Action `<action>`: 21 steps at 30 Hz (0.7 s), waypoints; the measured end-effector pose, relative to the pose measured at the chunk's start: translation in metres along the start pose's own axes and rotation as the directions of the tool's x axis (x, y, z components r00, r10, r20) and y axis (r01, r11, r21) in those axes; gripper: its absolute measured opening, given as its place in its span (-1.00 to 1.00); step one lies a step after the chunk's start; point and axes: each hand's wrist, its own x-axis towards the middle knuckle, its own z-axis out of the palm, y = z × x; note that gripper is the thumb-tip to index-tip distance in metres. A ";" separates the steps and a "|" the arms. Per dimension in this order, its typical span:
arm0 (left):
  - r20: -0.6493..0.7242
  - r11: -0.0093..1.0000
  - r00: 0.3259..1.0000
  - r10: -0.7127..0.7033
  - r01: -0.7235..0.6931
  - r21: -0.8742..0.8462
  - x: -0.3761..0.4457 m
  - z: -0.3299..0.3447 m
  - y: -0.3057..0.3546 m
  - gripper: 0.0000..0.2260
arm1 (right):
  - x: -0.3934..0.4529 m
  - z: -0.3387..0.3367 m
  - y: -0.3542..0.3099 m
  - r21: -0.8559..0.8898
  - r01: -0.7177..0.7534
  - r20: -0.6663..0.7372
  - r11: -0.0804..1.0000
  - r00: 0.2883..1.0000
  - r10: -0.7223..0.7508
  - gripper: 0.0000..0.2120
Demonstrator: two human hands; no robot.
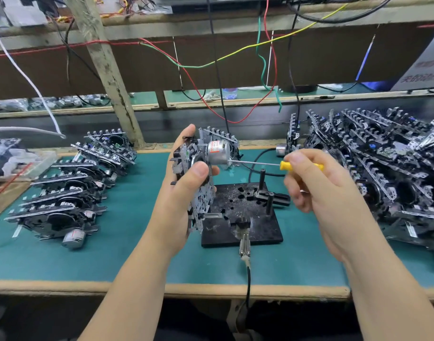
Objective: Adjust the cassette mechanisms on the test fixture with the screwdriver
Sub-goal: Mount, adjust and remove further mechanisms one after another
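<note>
- The left hand (186, 183) grips a cassette mechanism (201, 173) upright above the black test fixture (245, 217), motor (218, 152) facing right.
- The right hand (317, 183) pinches the yellow-handled screwdriver (285, 166), its shaft lying level and pointing left, tip at the motor's rear.
- Tool and motor axis look nearly in line; the mechanism lies directly left of the right hand.

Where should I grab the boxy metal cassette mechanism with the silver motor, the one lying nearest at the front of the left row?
Probably by the two long edges of its flat metal frame, coming from above. It lies nearly flat on the green mat, and its round silver motor sticks out in front, a slippery hold.
</note>
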 end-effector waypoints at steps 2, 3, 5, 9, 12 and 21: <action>0.006 1.000 1.000 -0.017 0.017 0.004 0.000 -0.001 0.000 -0.40 | -0.002 0.003 0.001 0.101 0.018 0.010 0.995 1.000 -0.019 -0.87; 0.009 1.000 1.000 -0.015 0.014 0.014 0.000 -0.001 0.000 -0.39 | -0.004 0.003 0.001 0.124 0.034 0.016 0.992 0.999 -0.037 -0.86; 0.010 1.000 1.000 -0.001 0.000 0.030 -0.001 -0.001 0.001 -0.39 | -0.005 0.003 0.001 0.122 0.056 0.018 0.991 0.998 -0.058 -0.85; 0.030 0.996 0.999 0.040 -0.042 0.079 -0.006 0.004 0.002 -0.44 | -0.002 -0.002 0.002 0.028 0.044 -0.023 0.999 0.999 -0.043 -0.78; 0.040 0.995 0.998 0.040 -0.044 0.094 -0.005 0.006 0.003 -0.44 | -0.001 -0.004 0.004 0.015 0.074 -0.017 0.997 0.997 -0.074 -0.76; 0.028 1.000 0.999 -0.017 0.018 -0.018 -0.003 0.008 0.005 -0.41 | -0.001 -0.010 0.009 0.084 0.172 0.049 0.981 0.983 -0.177 -0.89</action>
